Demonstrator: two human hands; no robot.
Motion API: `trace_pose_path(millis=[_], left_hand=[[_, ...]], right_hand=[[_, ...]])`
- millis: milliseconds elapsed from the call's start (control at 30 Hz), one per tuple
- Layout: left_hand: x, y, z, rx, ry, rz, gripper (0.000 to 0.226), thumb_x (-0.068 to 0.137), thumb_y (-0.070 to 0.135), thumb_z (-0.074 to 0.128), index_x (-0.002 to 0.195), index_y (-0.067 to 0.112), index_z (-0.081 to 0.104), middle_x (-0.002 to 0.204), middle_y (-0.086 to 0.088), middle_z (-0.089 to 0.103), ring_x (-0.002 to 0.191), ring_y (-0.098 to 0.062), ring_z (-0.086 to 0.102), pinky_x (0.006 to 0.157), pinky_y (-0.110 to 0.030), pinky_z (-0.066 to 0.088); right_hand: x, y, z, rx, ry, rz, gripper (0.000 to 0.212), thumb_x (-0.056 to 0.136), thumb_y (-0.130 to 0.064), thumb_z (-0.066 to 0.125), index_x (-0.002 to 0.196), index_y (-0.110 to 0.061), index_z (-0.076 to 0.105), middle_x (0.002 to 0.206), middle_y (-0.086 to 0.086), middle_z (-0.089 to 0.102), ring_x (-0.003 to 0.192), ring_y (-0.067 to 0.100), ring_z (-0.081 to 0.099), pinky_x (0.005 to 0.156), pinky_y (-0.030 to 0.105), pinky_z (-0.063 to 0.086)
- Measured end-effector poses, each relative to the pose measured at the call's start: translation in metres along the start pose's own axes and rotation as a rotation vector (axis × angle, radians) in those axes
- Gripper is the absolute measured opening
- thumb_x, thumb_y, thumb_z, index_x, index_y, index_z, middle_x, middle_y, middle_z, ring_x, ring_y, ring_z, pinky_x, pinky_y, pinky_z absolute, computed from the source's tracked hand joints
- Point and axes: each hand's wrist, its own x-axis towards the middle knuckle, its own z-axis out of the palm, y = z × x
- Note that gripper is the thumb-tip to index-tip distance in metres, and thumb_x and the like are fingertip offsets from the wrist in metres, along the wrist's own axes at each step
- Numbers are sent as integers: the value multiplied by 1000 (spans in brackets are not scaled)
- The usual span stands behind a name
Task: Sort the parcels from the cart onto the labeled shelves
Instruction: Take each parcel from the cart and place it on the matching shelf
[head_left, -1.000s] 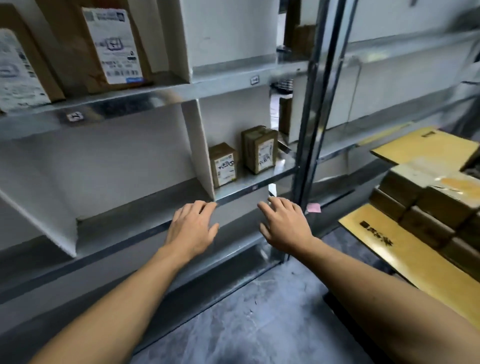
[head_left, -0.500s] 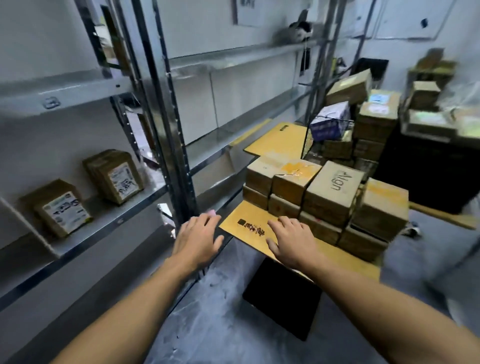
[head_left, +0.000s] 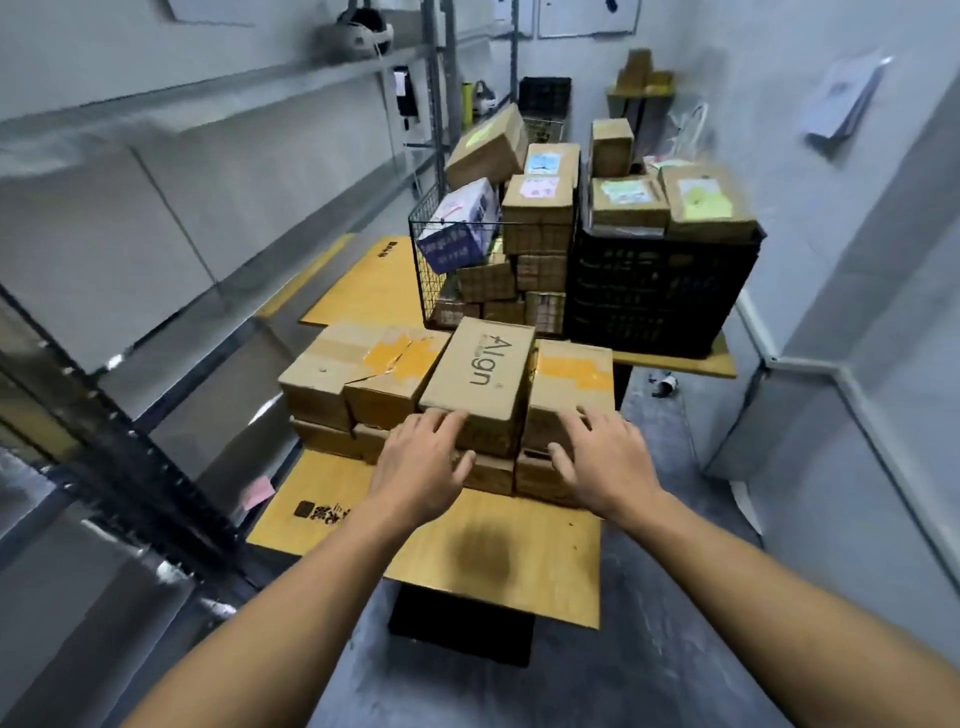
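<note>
A stack of brown cardboard parcels sits on a yellow board (head_left: 447, 551) in front of me. The top parcel marked "Align" (head_left: 480, 382) lies in the middle, with an orange-taped parcel (head_left: 569, 387) to its right and two more (head_left: 363, 371) to its left. My left hand (head_left: 418, 460) reaches with spread fingers to the near end of the "Align" parcel. My right hand (head_left: 605, 465) hovers at the near end of the orange-taped parcel. Neither hand holds anything. The metal shelves (head_left: 171, 218) run along the left.
Behind the stack stands a wire basket (head_left: 441, 270) full of parcels and a black crate (head_left: 660, 291) with more boxes on top. A black shelf upright (head_left: 119, 462) is at the near left. A grey wall closes the right side. A pink note (head_left: 257, 491) lies near the shelf.
My view has swung right from the shelves to the parcel stack. Both hands have moved forward from the shelf edge to the near ends of the top parcels.
</note>
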Motion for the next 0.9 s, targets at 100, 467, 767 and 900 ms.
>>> trace_pose_path(millis=[100, 467, 767, 900], left_hand=[[38, 26, 9, -26, -11, 57, 54, 97, 47, 49, 146, 31, 33, 145, 2, 45, 132, -20, 40, 109, -38, 36], [136, 42, 66, -138, -112, 191, 56, 96, 57, 40, 146, 32, 33, 141, 5, 47, 129, -16, 40, 109, -39, 34], [134, 46, 88, -265, -107, 182, 60, 91, 59, 34, 144, 31, 40, 135, 4, 51, 123, -16, 41, 106, -34, 35], [126, 61, 77, -447, -53, 157, 59, 89, 59, 39, 141, 33, 46, 133, 8, 49, 121, -8, 38, 103, -26, 34]], right_hand=[[8, 26, -2, 4, 6, 49, 45, 98, -45, 48, 137, -22, 50, 135, 5, 54, 125, 27, 48, 103, 41, 40], [56, 69, 25, 165, -54, 243, 40, 101, -46, 42, 134, -24, 46, 133, 3, 48, 116, 27, 50, 89, 38, 45], [65, 69, 47, 675, 60, 435, 43, 101, -39, 52, 142, -24, 49, 131, -1, 51, 109, 7, 46, 89, 24, 36], [62, 76, 38, 839, 169, 498, 33, 100, -34, 56, 133, -27, 55, 123, -4, 53, 110, 10, 52, 82, 21, 41]])
